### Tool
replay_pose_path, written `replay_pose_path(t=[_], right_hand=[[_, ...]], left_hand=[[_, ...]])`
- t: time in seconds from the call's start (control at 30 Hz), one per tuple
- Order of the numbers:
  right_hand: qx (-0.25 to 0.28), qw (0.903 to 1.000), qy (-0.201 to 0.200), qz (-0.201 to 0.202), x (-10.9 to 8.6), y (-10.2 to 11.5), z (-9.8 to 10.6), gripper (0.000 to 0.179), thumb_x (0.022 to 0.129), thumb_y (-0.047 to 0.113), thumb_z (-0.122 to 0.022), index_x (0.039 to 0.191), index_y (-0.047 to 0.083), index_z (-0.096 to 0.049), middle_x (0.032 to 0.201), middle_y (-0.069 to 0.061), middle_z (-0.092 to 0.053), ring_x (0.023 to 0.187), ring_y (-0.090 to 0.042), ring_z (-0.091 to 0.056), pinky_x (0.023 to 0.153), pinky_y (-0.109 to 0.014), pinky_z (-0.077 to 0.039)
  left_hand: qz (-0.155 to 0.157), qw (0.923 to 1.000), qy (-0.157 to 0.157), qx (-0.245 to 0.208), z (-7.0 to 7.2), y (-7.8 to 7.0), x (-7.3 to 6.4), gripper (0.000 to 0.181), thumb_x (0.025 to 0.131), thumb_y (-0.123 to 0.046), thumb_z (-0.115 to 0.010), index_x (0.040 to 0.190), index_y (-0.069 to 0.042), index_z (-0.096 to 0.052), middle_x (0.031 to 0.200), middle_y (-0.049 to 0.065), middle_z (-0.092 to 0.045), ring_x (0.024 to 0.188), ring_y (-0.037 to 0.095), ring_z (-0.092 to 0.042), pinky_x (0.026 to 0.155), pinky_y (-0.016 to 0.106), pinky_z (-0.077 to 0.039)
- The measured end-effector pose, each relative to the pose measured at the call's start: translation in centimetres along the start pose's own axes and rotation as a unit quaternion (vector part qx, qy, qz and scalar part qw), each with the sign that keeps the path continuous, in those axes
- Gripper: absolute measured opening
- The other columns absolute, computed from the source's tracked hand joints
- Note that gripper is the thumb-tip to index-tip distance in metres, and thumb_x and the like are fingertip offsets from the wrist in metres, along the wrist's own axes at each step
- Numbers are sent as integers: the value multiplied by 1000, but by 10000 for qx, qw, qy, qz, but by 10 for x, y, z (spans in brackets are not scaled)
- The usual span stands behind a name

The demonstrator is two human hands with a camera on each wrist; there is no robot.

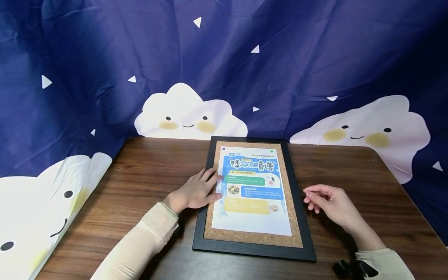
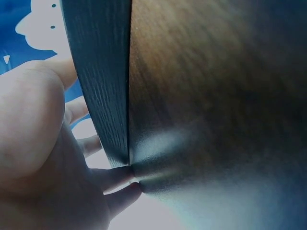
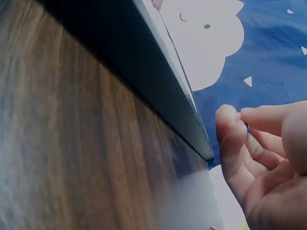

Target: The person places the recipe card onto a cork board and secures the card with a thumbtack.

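Note:
A sheet of paper with a printed blue, green and yellow layout [image 1: 252, 222] lies on a cork board [image 1: 241, 235] with a black frame [image 1: 252, 253]. A purple pin [image 1: 223, 149] and a green pin [image 1: 271, 151] sit at its top corners. My left hand [image 1: 197, 190] rests across the left frame edge, fingers spread, fingertips on the paper's left margin. Beside the right frame edge, my right hand [image 1: 330, 204] has thumb and forefinger brought together. Between them in the right wrist view shows a small dark purple piece [image 3: 248, 127], mostly hidden by the fingers.
The board lies on a brown wooden table [image 1: 157, 155], close to its far edge. Behind hangs a dark blue cloth [image 1: 224, 58] with white clouds and triangles. A tiny red bit [image 3: 213, 228] shows at the bottom of the right wrist view.

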State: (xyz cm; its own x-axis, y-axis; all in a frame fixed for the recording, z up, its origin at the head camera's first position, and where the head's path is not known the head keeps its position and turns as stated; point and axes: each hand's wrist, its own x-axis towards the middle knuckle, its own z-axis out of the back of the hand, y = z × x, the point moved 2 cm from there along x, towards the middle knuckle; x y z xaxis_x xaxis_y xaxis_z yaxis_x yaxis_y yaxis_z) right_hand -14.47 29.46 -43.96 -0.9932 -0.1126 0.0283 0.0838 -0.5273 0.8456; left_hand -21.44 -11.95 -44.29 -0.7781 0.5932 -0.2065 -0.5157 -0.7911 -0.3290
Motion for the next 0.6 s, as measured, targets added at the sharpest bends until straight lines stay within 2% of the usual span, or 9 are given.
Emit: replay_pose_path(t=[0.1,0.33,0.6], right_hand=[[93,9999,33,37,-1,3,-1,23,108,5,-64,123,-11,-72,93,-16,-80,71,-14,-74,60,-32,-62],[687,9959,369,463,-1,11,-7,19,106,-1,-64,118,-15,-70,94,-16,-82,75,-14,-80,61,-36,-65],[1095,9898,770,486,-2,21,-18,15,105,1,-68,110,-14,-68,97,-17,-83,79,-18,-82,66,-37,-67]], left_hand=[[3,10000,-10,-5,1,0,-1,65,113,-50,-51,169,-21,-34,182,14,-11,165,50,-17,130,67,-26],[29,10000,-19,-64,1,-1,-1,66,113,-50,-51,169,-21,-33,182,13,-11,166,51,-15,130,67,-25],[23,10000,-11,-41,1,-1,-1,66,113,-50,-51,169,-20,-33,182,14,-11,166,50,-15,131,67,-24]])
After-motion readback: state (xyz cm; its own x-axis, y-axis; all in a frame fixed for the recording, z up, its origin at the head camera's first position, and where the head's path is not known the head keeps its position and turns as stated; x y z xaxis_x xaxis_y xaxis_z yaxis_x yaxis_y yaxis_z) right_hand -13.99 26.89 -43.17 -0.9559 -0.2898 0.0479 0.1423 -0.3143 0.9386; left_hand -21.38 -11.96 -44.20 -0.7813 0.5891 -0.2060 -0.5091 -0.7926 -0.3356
